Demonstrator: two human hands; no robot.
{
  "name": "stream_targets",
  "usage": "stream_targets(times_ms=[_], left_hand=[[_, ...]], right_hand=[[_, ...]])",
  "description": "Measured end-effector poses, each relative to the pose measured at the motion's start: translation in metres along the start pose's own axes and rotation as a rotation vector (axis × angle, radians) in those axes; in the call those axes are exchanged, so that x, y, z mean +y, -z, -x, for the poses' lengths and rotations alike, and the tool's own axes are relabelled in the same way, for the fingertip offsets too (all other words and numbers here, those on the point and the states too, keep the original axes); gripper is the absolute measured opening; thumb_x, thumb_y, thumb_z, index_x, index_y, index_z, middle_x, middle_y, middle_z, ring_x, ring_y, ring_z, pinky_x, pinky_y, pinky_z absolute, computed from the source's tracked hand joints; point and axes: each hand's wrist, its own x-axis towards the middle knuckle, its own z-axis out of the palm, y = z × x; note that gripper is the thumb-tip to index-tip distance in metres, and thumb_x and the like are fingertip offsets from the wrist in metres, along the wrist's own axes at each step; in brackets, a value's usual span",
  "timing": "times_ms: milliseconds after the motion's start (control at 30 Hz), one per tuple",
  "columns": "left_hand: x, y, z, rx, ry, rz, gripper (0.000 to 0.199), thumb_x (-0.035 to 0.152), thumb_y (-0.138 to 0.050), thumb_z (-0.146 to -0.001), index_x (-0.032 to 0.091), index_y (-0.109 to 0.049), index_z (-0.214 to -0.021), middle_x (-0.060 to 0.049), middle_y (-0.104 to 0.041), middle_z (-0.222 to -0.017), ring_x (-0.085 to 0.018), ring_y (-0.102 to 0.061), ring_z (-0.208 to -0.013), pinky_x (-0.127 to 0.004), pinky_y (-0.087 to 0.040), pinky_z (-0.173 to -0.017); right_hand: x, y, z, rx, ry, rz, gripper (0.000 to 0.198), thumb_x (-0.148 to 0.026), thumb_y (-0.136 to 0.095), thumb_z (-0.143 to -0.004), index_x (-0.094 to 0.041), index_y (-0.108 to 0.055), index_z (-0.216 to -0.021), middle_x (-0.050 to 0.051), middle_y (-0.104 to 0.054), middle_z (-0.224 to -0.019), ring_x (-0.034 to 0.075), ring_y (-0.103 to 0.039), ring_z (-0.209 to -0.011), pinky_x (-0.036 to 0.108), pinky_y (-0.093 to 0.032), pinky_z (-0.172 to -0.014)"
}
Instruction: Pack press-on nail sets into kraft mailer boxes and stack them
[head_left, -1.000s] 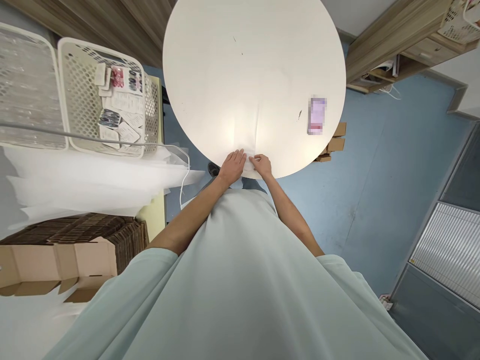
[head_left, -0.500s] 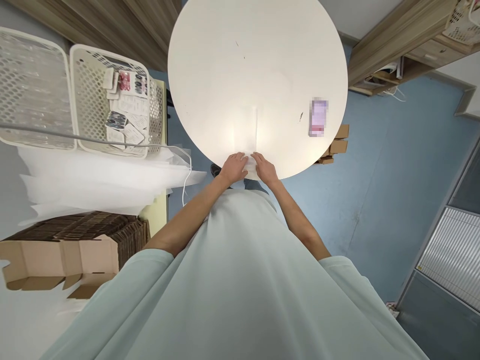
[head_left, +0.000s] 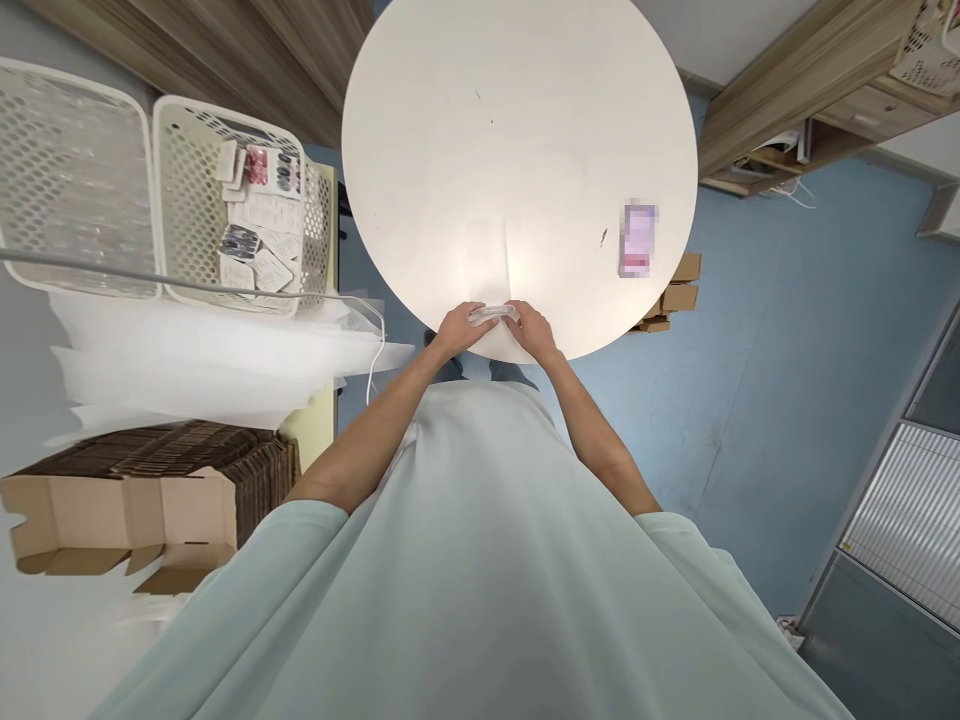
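Note:
Both hands hold a small clear plastic case (head_left: 492, 313), long and narrow as seen from above, over the near edge of the round white table (head_left: 517, 160). My left hand (head_left: 460, 330) grips its left end, fingers behind and thumb in front. At the right end, my right hand (head_left: 531, 328) is closed on it the same way. A thin white sheet (head_left: 487, 255) lies flat on the table just beyond the case, its right edge showing as a faint line. Whether the sheet touches the case I cannot tell.
A phone-like blurred purple item (head_left: 638, 240) lies on the table's right. To the left stand a white basket (head_left: 187, 190) of carded items and a basket (head_left: 112, 110) of clear plastic pieces. Nearer are white sheets (head_left: 210, 345), a cable (head_left: 255, 292) and folded cardboard boxes (head_left: 142, 510).
The clear case, lying flat and mostly covered by my hands before, is now tilted up with its narrow side showing. My hands have moved slightly apart along its ends.

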Motion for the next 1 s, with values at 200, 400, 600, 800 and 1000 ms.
stream_targets(times_ms=[200, 400, 600, 800, 1000], left_hand=[[-0.001, 0.002, -0.005, 0.075, 0.145, 0.152, 0.046, 0.038, -0.072, -0.091, 0.021, -0.070, -0.134, -0.011, -0.077, -0.138, -0.031, -0.073, -0.125, -0.043, -0.058, -0.108], [-0.002, -0.002, -0.021, 0.198, 0.275, 0.243, 0.035, 0.028, -0.068, -0.091, 0.020, -0.069, -0.125, -0.011, -0.079, -0.133, -0.026, -0.075, -0.120, -0.039, -0.060, -0.105], [-0.004, -0.005, -0.035, 0.230, 0.325, 0.141, 0.039, 0.022, -0.067, -0.085, 0.021, -0.065, -0.125, -0.012, -0.078, -0.130, -0.030, -0.073, -0.121, -0.043, -0.059, -0.105], [-0.002, -0.012, -0.028, 0.246, 0.228, 0.074, 0.058, 0.021, -0.063, -0.091, 0.020, -0.053, -0.148, -0.017, -0.070, -0.142, -0.033, -0.070, -0.129, -0.046, -0.059, -0.107], [0.005, -0.013, -0.014, 0.305, -0.071, -0.159, 0.071, 0.021, -0.058, -0.096, 0.016, -0.039, -0.165, -0.024, -0.041, -0.172, -0.037, -0.048, -0.157, -0.054, -0.048, -0.123]], right_hand=[[-0.006, -0.002, -0.013, 0.034, -0.099, 0.010, 0.034, -0.046, -0.047, -0.115, -0.023, -0.066, -0.132, 0.012, -0.072, -0.132, 0.027, -0.070, -0.108, 0.041, -0.060, -0.098], [-0.011, -0.005, -0.025, 0.069, -0.169, 0.010, 0.039, -0.047, -0.047, -0.114, -0.020, -0.065, -0.135, 0.014, -0.073, -0.130, 0.029, -0.071, -0.112, 0.043, -0.061, -0.100], [-0.013, -0.012, -0.038, 0.083, -0.251, 0.020, 0.035, -0.045, -0.053, -0.112, -0.021, -0.063, -0.135, 0.016, -0.074, -0.129, 0.033, -0.071, -0.117, 0.050, -0.062, -0.104], [-0.023, -0.014, -0.039, 0.082, -0.295, 0.079, 0.035, -0.039, -0.050, -0.113, -0.019, -0.059, -0.140, 0.019, -0.070, -0.133, 0.037, -0.070, -0.123, 0.057, -0.060, -0.107], [-0.035, -0.012, -0.040, 0.131, -0.065, 0.161, 0.043, -0.024, -0.040, -0.113, -0.015, -0.053, -0.153, 0.025, -0.050, -0.165, 0.039, -0.051, -0.153, 0.063, -0.050, -0.123]])
